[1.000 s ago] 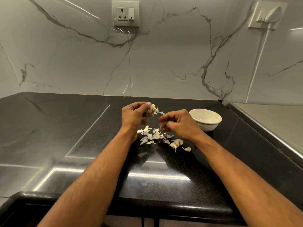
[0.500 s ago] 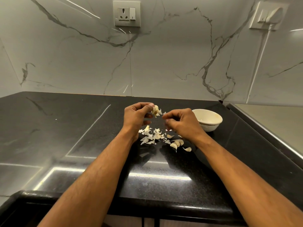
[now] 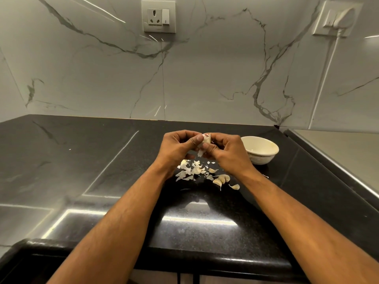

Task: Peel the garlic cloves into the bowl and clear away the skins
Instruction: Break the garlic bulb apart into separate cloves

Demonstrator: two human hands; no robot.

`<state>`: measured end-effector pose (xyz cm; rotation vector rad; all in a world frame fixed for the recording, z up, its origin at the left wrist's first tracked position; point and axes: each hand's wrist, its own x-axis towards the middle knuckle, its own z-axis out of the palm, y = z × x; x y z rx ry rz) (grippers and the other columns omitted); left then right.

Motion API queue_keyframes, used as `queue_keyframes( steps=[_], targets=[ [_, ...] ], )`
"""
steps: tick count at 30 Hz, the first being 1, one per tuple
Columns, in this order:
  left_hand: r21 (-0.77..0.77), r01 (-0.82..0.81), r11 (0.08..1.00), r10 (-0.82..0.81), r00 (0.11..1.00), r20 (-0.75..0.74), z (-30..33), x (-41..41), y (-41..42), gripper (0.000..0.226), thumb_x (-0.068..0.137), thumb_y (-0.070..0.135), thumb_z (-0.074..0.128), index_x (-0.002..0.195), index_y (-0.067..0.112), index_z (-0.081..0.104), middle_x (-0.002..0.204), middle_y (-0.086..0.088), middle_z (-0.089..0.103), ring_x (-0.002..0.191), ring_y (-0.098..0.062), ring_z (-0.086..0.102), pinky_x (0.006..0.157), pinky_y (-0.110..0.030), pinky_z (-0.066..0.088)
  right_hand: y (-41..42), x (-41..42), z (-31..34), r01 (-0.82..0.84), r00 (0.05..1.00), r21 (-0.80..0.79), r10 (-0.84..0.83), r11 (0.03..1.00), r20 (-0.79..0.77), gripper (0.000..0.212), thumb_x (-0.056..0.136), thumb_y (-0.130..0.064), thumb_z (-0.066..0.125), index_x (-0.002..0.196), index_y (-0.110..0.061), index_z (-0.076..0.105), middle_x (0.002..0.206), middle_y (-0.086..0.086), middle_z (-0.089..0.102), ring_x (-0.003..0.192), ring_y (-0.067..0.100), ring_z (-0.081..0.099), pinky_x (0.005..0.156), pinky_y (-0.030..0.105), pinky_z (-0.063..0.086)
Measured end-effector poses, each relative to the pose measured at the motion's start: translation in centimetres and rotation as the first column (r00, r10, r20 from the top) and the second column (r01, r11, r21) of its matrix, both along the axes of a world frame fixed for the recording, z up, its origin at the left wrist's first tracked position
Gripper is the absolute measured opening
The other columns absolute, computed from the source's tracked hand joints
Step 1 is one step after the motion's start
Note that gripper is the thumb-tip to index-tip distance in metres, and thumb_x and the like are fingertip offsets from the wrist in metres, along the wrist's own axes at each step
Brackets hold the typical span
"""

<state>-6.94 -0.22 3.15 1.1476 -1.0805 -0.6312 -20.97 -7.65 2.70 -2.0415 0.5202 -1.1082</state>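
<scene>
Both hands working on one garlic clove over a black counter (image 3: 82, 160)

The bowl (image 3: 260, 149) is sitting just right of the hands, and you can't really see inside it from here. The left hand (image 3: 177, 148) and right hand (image 3: 226, 152) are both curling in, thumbs and fingertips pinching the clove (image 3: 206, 139) between them, mostly hiding it. Loose skins (image 3: 189, 171) and a few more cloves (image 3: 222, 179) are lying on the counter right below.
</scene>
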Motion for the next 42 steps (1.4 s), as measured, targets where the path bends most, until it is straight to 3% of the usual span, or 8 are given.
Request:
queue_keyframes(
  steps=[5,10,15,21,26,33,38,42],
  targets=[
    [-0.049,-0.018,0.999,0.023,0.995,0.101,-0.2,0.0,-0.1,0.009,0.081,0.015,0.07,0.088,0.01,0.073,0.077,-0.01,0.071,0.065,-0.014,0.067,0.056,-0.023,0.055,0.0,0.1,-0.2,0.019,0.999,0.0,-0.019,1.0,-0.025,0.027,0.094,-0.011,0.062,0.121,-0.013,0.067,0.099,0.007,0.074,0.086,0.018,0.073,0.08,0.043,0.061],
    [-0.067,-0.039,0.997,0.041,0.999,0.03,-0.4,0.0,0.0,0.005,0.085,0.005,0.067,0.087,0.005,0.072,0.073,-0.01,0.071,0.064,-0.016,0.068,0.06,-0.024,0.057,0.3,0.6,-0.4,0.027,0.999,-0.02,-0.027,0.999,-0.027,0.028,0.097,-0.016,0.059,0.124,-0.014,0.066,0.104,0.005,0.074,0.091,0.016,0.072,0.083,0.041,0.06],
    [-0.031,-0.006,1.0,0.004,0.999,-0.054,-0.2,-0.3,0.1,0.009,0.088,0.012,0.066,0.09,0.005,0.071,0.073,-0.006,0.07,0.063,-0.013,0.066,0.056,-0.024,0.056,0.1,1.1,-0.5,0.08,0.997,0.046,-0.078,0.996,-0.024,0.038,0.098,-0.022,0.057,0.134,-0.01,0.057,0.122,0.01,0.068,0.108,0.022,0.067,0.089,0.046,0.057],
    [0.0,-0.024,1.0,0.024,1.0,0.017,-0.5,-0.8,0.0,0.01,0.091,0.013,0.063,0.093,0.009,0.072,0.071,-0.003,0.07,0.062,-0.01,0.066,0.053,-0.022,0.053,-0.3,0.8,-0.7,0.146,0.989,0.032,-0.147,0.989,0.008,0.015,0.094,-0.021,0.064,0.104,-0.012,0.072,0.093,0.006,0.074,0.086,0.018,0.072,0.078,0.044,0.061],
    [0.012,-0.076,0.997,0.077,0.988,-0.133,-0.4,-1.9,-0.1,0.014,0.091,0.003,0.062,0.085,0.01,0.073,0.068,-0.005,0.072,0.061,-0.014,0.069,0.06,-0.024,0.059,0.2,1.1,-0.6,0.236,0.972,-0.051,-0.234,0.97,0.036,0.014,0.09,-0.014,0.069,0.101,-0.008,0.076,0.089,0.006,0.075,0.081,0.017,0.071,0.076,0.041,0.061],
    [-0.07,-0.128,0.989,0.101,0.948,-0.302,0.2,-3.1,-0.2,0.018,0.091,-0.002,0.059,0.081,0.007,0.071,0.064,-0.001,0.071,0.059,-0.014,0.07,0.058,-0.024,0.059,0.5,1.4,0.0,0.296,0.941,0.021,-0.295,0.955,0.165,0.014,0.091,-0.01,0.066,0.101,-0.008,0.076,0.089,0.006,0.075,0.078,0.014,0.069,0.073,0.03,0.059],
    [-0.029,-0.069,0.997,0.055,0.937,-0.344,0.1,-2.3,-0.2,0.013,0.092,0.0,0.058,0.093,-0.001,0.071,0.071,-0.007,0.072,0.063,-0.017,0.07,0.062,-0.027,0.06,0.2,1.5,-0.1,0.205,0.964,0.114,-0.22,0.972,0.146,0.013,0.093,-0.011,0.065,0.099,-0.013,0.076,0.088,0.002,0.075,0.082,0.018,0.071,0.076,0.037,0.061],
    [-0.004,0.02,1.0,-0.02,0.921,-0.388,-0.2,-1.7,-0.1,0.015,0.093,0.004,0.056,0.09,0.003,0.07,0.076,-0.011,0.073,0.066,-0.019,0.071,0.066,-0.028,0.061,0.1,1.1,0.0,0.111,0.975,0.242,-0.153,0.964,0.161,0.016,0.093,-0.011,0.064,0.092,-0.024,0.074,0.088,0.003,0.075,0.084,0.022,0.072,0.075,0.034,0.06]
  ],
)
